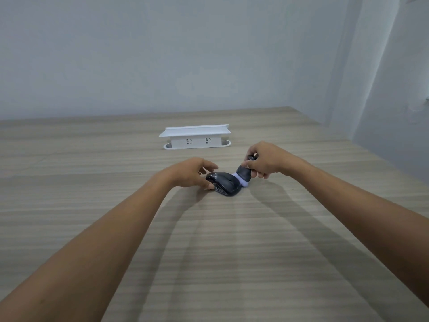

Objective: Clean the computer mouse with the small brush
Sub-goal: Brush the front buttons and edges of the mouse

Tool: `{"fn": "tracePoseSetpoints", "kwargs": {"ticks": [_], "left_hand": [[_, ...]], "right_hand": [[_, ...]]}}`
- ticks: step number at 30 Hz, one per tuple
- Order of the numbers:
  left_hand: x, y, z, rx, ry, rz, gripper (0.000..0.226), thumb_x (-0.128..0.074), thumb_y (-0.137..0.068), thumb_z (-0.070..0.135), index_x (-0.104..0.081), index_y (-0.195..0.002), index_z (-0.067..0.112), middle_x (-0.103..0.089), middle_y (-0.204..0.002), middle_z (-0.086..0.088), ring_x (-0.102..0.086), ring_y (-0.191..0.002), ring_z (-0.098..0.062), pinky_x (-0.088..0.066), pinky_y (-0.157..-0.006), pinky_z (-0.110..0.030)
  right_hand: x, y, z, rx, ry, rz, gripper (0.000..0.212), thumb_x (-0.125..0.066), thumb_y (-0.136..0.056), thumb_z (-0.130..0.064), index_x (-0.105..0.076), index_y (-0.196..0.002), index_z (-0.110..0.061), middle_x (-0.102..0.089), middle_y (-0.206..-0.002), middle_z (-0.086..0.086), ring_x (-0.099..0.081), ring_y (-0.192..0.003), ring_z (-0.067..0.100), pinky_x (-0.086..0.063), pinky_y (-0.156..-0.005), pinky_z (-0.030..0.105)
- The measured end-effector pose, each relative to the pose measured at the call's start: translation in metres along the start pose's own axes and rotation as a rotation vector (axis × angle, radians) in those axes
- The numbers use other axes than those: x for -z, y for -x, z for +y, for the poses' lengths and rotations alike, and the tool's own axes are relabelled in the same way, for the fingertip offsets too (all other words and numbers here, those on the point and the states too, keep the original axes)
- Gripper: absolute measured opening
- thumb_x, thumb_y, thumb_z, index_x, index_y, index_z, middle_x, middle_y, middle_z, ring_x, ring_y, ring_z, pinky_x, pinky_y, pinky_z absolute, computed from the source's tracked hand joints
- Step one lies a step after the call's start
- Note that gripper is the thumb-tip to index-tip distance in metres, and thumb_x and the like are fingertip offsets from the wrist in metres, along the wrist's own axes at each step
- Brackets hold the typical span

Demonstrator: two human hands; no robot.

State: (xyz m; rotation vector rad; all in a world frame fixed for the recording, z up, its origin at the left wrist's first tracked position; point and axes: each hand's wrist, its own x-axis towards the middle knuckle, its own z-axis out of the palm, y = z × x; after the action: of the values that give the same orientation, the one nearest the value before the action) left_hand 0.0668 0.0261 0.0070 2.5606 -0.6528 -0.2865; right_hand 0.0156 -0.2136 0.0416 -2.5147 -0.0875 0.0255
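Wood-grain laminate covers the table, which fills the lower two thirds of the frame beneath a pale wall.

Left of centre, the left hand is reached in from the lower left. Its fingers are spread and curved, and their tips are laid against the left and far side of the computer mouse; the thumb is pressed at the mouse's near left edge. The mouse is thus steadied rather than lifted, and it appears to be resting on the table.

At the middle of the frame the black mouse is seen lying with its long axis running from upper left to lower right. One end is held by the left hand, and the other end is pointed toward the lower right.

Just right of the mouse, the small brush is tilted, its dark handle leaning up to the right and its pale lilac bristles pressed against the mouse's upper right flank. The handle is gripped by the right hand, whose fingers are closed around it from above.

Brushing is judged to be under way. Since the bristles sit at the right side and the mouse's length runs away down-left of them, the next stroke would best be drawn leftward along that axis, toward the bracing hand.

Behind, in the upper middle, a white power strip holder stands well apart from both hands.
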Motion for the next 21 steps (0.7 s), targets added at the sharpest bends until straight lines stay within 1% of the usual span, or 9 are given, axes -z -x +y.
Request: {"fn": "tracePoseSetpoints", "kwargs": {"ticks": [4,7,9,11,13,16,18,21], "left_hand": [[-0.002,0.002,-0.003,0.004,0.0,0.107,0.068,-0.084,-0.083,0.023,-0.055,-0.144,0.017,-0.059,-0.137,-0.007,-0.058,-0.121,-0.022,-0.048,-0.105,-0.037],[-0.004,0.005,-0.002,-0.013,0.01,0.141,0.067,-0.083,-0.083,0.021,-0.055,-0.144,0.019,-0.055,-0.137,-0.005,-0.058,-0.121,-0.022,-0.05,-0.101,-0.037],[-0.004,0.007,-0.001,-0.042,0.015,0.118,0.071,-0.084,-0.082,0.018,-0.053,-0.145,0.021,-0.05,-0.139,-0.001,-0.055,-0.125,-0.022,-0.048,-0.105,-0.039],[-0.002,0.009,0.002,-0.075,0.013,0.064,0.077,-0.085,-0.08,0.017,-0.05,-0.148,0.025,-0.047,-0.143,0.004,-0.05,-0.13,-0.018,-0.045,-0.11,-0.04],[-0.001,0.008,0.005,-0.094,0.01,0.016,0.08,-0.087,-0.077,0.022,-0.05,-0.148,0.031,-0.045,-0.146,0.01,-0.046,-0.134,-0.014,-0.041,-0.113,-0.039],[0.001,0.006,0.009,-0.12,-0.018,-0.017,0.08,-0.09,-0.073,0.032,-0.054,-0.144,0.036,-0.049,-0.146,0.016,-0.041,-0.139,-0.009,-0.036,-0.116,-0.037],[0.002,0.004,0.012,-0.147,-0.081,-0.02,0.075,-0.09,-0.073,0.033,-0.058,-0.141,0.034,-0.053,-0.144,0.015,-0.043,-0.138,-0.008,-0.035,-0.116,-0.034],[0.001,0.002,0.017,-0.177,-0.131,0.009,0.067,-0.089,-0.075,0.029,-0.063,-0.137,0.027,-0.06,-0.139,0.011,-0.048,-0.133,-0.009,-0.035,-0.11,-0.027]], "right_hand": [[0.004,0.005,-0.003,-0.007,0.009,-0.034,0.018,-0.062,-0.098,-0.021,-0.068,-0.103,-0.005,-0.072,-0.072,0.008,-0.059,-0.048,0.013,-0.048,-0.046,0.021],[0.005,0.009,-0.005,-0.004,0.014,-0.001,0.018,-0.061,-0.098,-0.02,-0.068,-0.103,-0.004,-0.072,-0.07,0.006,-0.059,-0.049,0.014,-0.047,-0.045,0.022],[0.005,0.012,-0.007,0.0,0.011,0.034,0.017,-0.059,-0.098,-0.019,-0.067,-0.102,-0.004,-0.071,-0.066,0.004,-0.059,-0.046,0.012,-0.046,-0.042,0.02],[0.003,0.017,-0.008,-0.011,-0.016,0.043,0.015,-0.058,-0.099,-0.016,-0.066,-0.1,-0.003,-0.071,-0.066,0.005,-0.061,-0.045,0.012,-0.048,-0.042,0.021],[0.001,0.024,-0.009,-0.035,-0.064,0.034,0.014,-0.055,-0.096,-0.008,-0.067,-0.095,-0.001,-0.074,-0.068,0.011,-0.065,-0.049,0.016,-0.053,-0.044,0.023],[-0.001,0.035,-0.012,-0.073,-0.143,0.0,0.02,-0.056,-0.084,-0.001,-0.073,-0.081,0.008,-0.077,-0.075,0.02,-0.072,-0.055,0.024,-0.059,-0.05,0.025],[-0.003,0.041,-0.014,-0.103,-0.191,-0.017,0.02,-0.06,-0.078,-0.001,-0.074,-0.079,0.014,-0.076,-0.075,0.022,-0.075,-0.059,0.027,-0.06,-0.053,0.027],[-0.007,0.046,-0.015,-0.116,-0.24,-0.026,0.02,-0.06,-0.077,-0.002,-0.072,-0.076,0.013,-0.076,-0.074,0.024,-0.077,-0.067,0.034,-0.064,-0.06,0.033]]}}
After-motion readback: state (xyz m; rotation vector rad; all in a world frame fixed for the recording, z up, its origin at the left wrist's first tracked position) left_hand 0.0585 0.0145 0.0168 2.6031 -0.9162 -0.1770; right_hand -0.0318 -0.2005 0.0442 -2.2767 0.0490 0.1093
